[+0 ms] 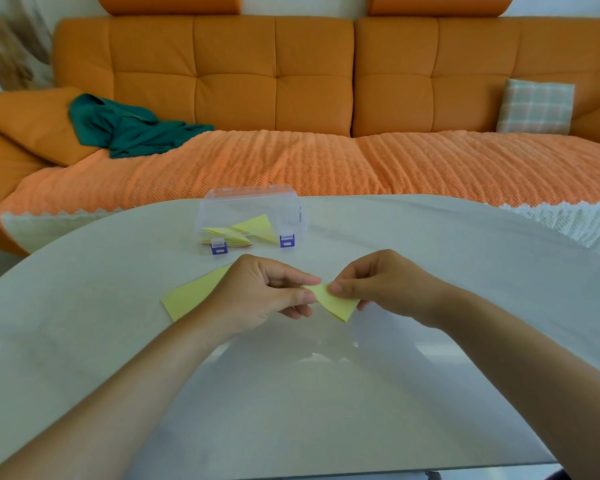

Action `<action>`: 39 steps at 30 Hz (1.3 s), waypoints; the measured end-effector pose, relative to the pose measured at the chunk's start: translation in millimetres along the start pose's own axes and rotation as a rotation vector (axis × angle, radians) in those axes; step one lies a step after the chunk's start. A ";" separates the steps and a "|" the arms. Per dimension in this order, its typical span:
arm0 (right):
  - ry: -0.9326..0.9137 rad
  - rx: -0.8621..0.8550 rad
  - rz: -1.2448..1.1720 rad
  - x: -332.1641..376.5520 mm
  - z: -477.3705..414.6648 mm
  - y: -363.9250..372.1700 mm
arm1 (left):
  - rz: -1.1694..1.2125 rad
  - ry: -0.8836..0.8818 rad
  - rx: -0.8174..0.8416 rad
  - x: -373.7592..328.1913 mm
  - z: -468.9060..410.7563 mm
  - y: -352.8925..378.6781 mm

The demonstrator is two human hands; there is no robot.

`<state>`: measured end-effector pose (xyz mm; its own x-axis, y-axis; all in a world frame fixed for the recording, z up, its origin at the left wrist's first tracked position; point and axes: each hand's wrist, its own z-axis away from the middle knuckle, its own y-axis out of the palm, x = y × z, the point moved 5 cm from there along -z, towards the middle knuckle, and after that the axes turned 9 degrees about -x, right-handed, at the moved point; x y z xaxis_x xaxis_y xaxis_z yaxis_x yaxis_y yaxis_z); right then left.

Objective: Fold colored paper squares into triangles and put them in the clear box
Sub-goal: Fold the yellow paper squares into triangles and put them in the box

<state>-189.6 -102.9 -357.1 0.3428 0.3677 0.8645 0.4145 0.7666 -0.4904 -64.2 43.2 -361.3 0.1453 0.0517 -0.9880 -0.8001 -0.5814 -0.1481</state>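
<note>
Both my hands hold one small folded yellow paper (336, 301) just above the white table (118, 341). My left hand (264, 296) pinches its left tip between thumb and fingers. My right hand (385, 285) pinches its upper edge, and the paper's lower corner points down to the right. Flat yellow paper (191, 296) lies on the table to the left, partly hidden under my left wrist. The clear box (253, 216) with purple latches stands open behind my hands and holds several folded yellow triangles.
An orange sofa (291, 81) with an orange ribbed blanket runs behind the table's curved far edge. A green cloth (129, 128) lies on its left, a checked cushion (536, 107) on its right.
</note>
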 end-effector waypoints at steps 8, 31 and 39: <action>-0.015 0.019 0.024 1.0 -0.3 -0.6 | -0.031 -0.009 0.003 0.1 0.0 -1.1; -0.134 -0.151 0.564 -10.1 -6.0 12.0 | -0.690 0.118 -0.130 12.9 1.7 4.6; -0.220 -0.158 0.641 -6.6 -7.7 18.4 | -0.868 0.271 -0.082 10.7 -0.2 10.1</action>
<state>-177.8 -95.3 -372.7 0.3891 0.8333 0.3928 0.3105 0.2828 -0.9075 -70.6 37.8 -373.4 0.8171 0.3113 -0.4852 -0.3030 -0.4840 -0.8209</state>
